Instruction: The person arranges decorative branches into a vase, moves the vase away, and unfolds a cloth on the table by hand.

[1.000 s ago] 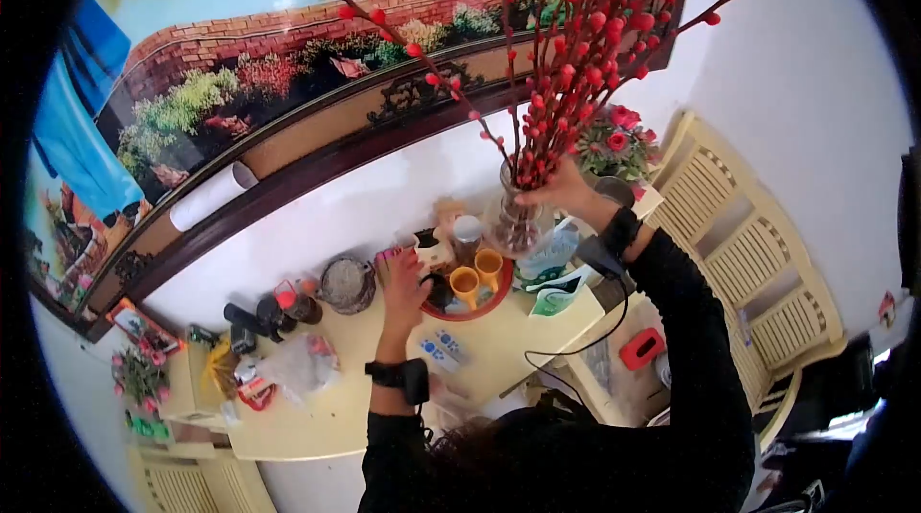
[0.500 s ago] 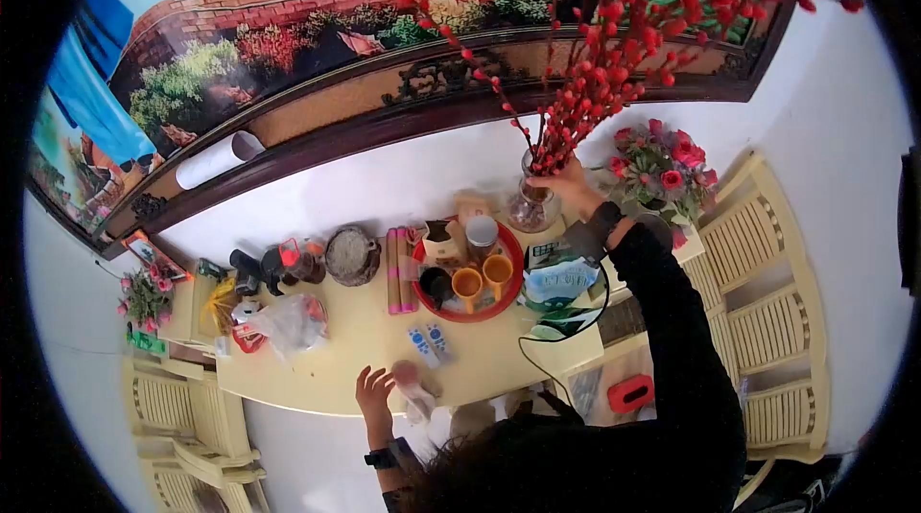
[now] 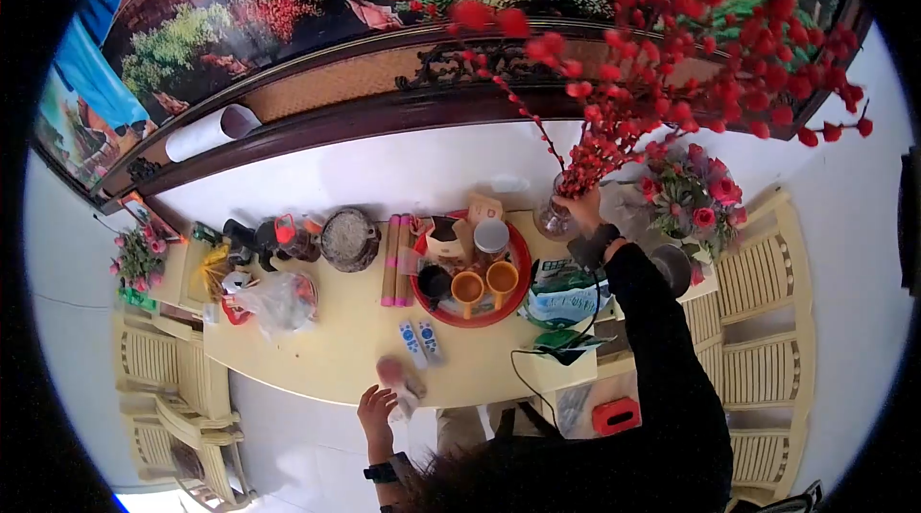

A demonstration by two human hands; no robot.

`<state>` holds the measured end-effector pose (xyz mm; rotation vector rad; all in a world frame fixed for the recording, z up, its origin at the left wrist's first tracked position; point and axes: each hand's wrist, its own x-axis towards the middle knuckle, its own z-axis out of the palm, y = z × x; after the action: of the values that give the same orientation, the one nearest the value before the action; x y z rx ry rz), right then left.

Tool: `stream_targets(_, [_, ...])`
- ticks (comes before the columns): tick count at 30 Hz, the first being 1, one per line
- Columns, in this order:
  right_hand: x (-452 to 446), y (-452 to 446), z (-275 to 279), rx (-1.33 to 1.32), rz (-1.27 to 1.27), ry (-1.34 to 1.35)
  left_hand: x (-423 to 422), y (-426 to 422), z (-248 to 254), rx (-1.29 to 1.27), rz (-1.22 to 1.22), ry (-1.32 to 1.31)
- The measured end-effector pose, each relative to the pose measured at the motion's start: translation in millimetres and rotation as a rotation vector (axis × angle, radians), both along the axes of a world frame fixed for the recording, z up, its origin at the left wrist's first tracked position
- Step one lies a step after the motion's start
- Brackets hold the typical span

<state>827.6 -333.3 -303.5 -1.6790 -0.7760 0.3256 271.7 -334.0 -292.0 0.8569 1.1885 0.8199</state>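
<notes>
My right hand (image 3: 583,209) is wrapped round the neck of a glass vase (image 3: 554,218), which stands at the back of the table beside the red tray. Long branches with red buds (image 3: 614,134) rise from it and lean up to the right. Near the table's front edge my left hand (image 3: 377,405) hangs with its fingers apart and nothing in it. Just right of that hand lies a small pinkish item (image 3: 395,379). Two blue-and-white packets (image 3: 419,343) rest a little farther back.
A red tray (image 3: 524,254) bears two yellow cups, a dark cup and a jar. Green-and-white bags (image 3: 564,302) lie right of it. Pink flowers (image 3: 698,192) stand at the right. A stone bowl (image 3: 349,239) and plastic bag (image 3: 278,302) are left. Chairs flank the table.
The vase has gone from above the tray down to the table's back right, with my right hand still on it. My left hand has drawn back from the pink-ended rolls to the front edge.
</notes>
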Motion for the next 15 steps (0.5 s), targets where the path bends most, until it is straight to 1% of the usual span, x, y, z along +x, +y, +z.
stream_targets(2, [3.6, 1.8, -10.5, 0.05, 0.041, 0.033, 0.8, -0.3, -7.4, 0.008, -0.025, 0.028])
stream_targets(3, [1.8, 3.8, -14.5, 0.088, -0.004, 0.133, 0.5, 0.0, -11.5, 0.017, -0.054, 0.048])
stream_targets(6, [15.6, 4.5, -55.1, -0.077, 0.03, -0.021, 0.9, -4.5, -18.1, 0.025, -0.082, 0.096])
stream_targets(8, [26.2, 4.3, -84.8, -0.184, 0.052, -0.058, 2.9, -4.9, -20.3, 0.008, -0.08, 0.12])
stream_targets(9, [24.8, 5.2, -87.7, -0.235, 0.063, -0.076, 3.6, -4.9, -20.7, 0.0, -0.083, 0.128])
stream_targets(12, [17.8, 4.0, -94.7, -0.114, -0.004, 0.104, 4.1, -5.1, -20.8, -0.015, -0.092, 0.158])
stream_targets(15, [10.5, 0.1, -93.7, -0.114, -0.121, -0.161, 6.5, -3.3, -22.1, -0.012, -0.103, 0.183])
